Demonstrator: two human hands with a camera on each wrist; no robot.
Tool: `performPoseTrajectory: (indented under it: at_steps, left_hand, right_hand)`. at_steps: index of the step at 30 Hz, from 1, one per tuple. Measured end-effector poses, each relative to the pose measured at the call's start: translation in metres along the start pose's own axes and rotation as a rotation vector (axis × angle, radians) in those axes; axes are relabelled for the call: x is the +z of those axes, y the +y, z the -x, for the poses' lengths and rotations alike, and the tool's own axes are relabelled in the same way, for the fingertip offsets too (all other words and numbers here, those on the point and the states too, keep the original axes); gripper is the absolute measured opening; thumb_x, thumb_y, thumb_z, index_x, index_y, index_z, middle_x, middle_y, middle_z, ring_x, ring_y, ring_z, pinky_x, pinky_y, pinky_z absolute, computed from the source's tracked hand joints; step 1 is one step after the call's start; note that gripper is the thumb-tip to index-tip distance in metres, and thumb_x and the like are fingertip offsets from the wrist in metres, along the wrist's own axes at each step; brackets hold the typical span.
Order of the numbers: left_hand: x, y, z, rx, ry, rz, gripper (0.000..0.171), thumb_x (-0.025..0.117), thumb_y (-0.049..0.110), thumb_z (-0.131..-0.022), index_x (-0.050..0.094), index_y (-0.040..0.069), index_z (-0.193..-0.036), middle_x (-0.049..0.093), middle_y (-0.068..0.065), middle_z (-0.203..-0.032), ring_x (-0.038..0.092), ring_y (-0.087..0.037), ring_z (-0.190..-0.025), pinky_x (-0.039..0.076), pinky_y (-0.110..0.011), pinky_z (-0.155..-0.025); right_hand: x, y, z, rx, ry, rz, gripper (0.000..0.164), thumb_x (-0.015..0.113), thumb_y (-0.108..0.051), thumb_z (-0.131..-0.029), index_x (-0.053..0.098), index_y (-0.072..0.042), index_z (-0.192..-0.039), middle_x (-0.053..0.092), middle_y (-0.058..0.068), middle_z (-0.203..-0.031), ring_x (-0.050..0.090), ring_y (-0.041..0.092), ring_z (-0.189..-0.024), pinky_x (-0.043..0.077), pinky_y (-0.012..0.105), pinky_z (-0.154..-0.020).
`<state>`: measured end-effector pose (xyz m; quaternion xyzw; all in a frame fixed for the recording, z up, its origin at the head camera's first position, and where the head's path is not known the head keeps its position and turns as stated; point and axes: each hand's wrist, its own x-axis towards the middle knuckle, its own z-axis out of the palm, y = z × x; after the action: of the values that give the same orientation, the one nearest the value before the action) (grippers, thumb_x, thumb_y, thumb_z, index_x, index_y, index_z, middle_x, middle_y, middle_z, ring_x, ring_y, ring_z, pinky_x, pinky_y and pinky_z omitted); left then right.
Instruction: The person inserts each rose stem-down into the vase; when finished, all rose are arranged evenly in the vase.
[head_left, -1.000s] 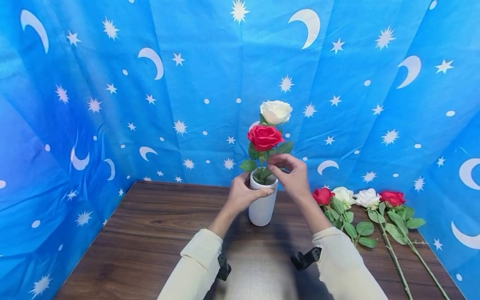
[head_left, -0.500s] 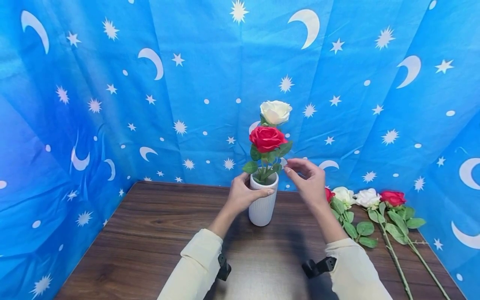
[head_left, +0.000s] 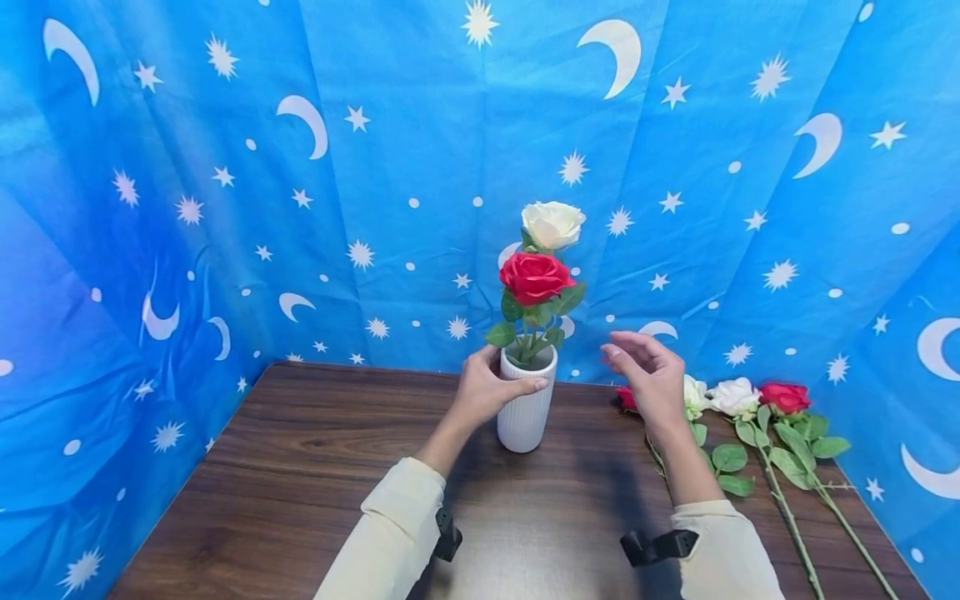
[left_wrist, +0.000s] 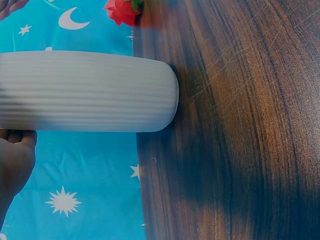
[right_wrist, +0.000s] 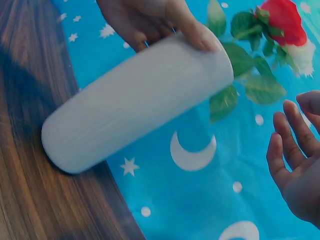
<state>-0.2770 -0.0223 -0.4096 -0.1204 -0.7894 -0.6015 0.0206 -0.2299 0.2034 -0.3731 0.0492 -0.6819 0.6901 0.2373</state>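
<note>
A white ribbed vase stands upright on the table, holding a red rose and a taller white rose behind it. My left hand grips the vase just below its rim, thumb across the front; in the right wrist view the thumb lies near the rim. To the right of the vase my right hand is in the air, holding nothing, its fingers loosely bent and apart in the right wrist view. It hides parts of a red rose and a white rose lying behind it.
On the right of the brown wooden table lie several roses, among them another white rose and a red rose, stems toward the front. A blue cloth with moons and stars hangs behind and at both sides.
My right hand has let go of the red rose in the vase and moved right, away from it. The red rose has shifted slightly right. My left hand stays on the vase.
</note>
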Motion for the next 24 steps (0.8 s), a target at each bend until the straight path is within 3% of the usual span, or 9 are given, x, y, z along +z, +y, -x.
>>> performPoseTrajectory:
  at_steps: [6,11,18,24]
  left_hand:
    - [0.0,0.0,0.0,-0.002,-0.002,0.001,0.072,0.09,0.038,-0.076,0.059,0.015,-0.138,0.067,-0.007,-0.135,0.065,-0.027,-0.124,0.055,-0.048,-0.106]
    - [0.0,-0.001,-0.001,-0.005,0.0,-0.003,0.072,0.09,0.038,-0.076,0.06,0.016,-0.138,0.067,-0.006,-0.135,0.065,-0.027,-0.124,0.056,-0.048,-0.105]
    - [-0.002,-0.002,-0.001,-0.005,0.011,0.005,0.071,0.091,0.037,-0.075,0.061,0.016,-0.136,0.068,-0.006,-0.134,0.065,-0.026,-0.123,0.055,-0.048,-0.106]
    - [0.0,-0.001,0.0,-0.023,0.004,0.002,0.072,0.09,0.039,-0.075,0.06,0.016,-0.136,0.067,-0.006,-0.135,0.065,-0.026,-0.124,0.055,-0.048,-0.106]
  right_hand:
    - [-0.024,0.008,0.001,0.041,0.022,-0.034,0.016,0.064,-0.004,-0.098,0.074,-0.013,-0.104,0.077,-0.015,-0.085,0.075,0.0,-0.078,0.059,0.013,-0.073]
    - [-0.041,0.018,0.0,0.104,0.056,-0.066,0.021,0.064,-0.004,-0.098,0.075,-0.022,-0.099,0.077,-0.014,-0.084,0.074,0.0,-0.078,0.059,0.013,-0.072]
    - [-0.059,0.033,0.002,0.182,0.098,-0.044,0.016,0.064,-0.007,-0.098,0.074,-0.018,-0.102,0.077,-0.017,-0.084,0.072,-0.003,-0.081,0.059,0.012,-0.072]
    - [-0.07,0.046,0.004,0.244,0.196,-0.05,0.023,0.066,0.0,-0.095,0.076,-0.021,-0.09,0.075,-0.016,-0.078,0.071,-0.003,-0.072,0.058,0.011,-0.067]
